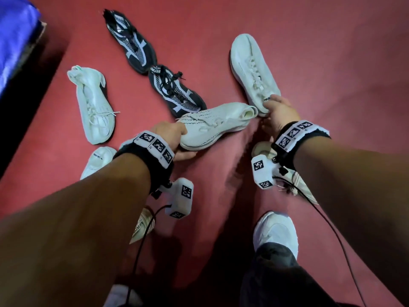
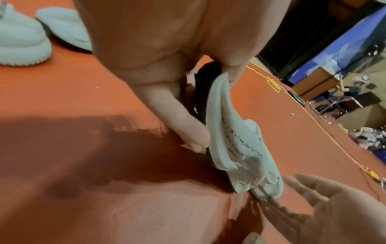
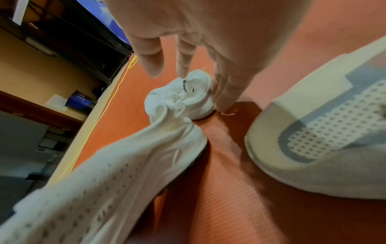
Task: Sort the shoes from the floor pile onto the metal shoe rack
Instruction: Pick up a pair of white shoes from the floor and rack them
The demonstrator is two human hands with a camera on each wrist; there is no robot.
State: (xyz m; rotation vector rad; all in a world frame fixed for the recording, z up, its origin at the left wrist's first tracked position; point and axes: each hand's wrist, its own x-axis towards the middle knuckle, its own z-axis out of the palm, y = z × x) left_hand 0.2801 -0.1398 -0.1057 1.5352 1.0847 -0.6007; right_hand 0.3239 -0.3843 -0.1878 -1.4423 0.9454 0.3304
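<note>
Head camera looks steeply down at the floor (image 1: pixel 221 29); both wrist cameras sit close, low, sharing the knit shoe (image 2: pixel 236 148).

Dim warm light; soft shadows below arms; wrist views blurred, edge-warped.

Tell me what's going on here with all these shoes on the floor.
A person is bent over a red carpet scattered with sneakers. The left hand grips a white perforated knit sneaker by its toe end. The right hand reaches to the heel of a second white lace-up sneaker, fingers straight against it and not yet closed. Two black-and-white mesh sneakers and other white ones lie untouched. No shoe rack shows in the head view.
</note>
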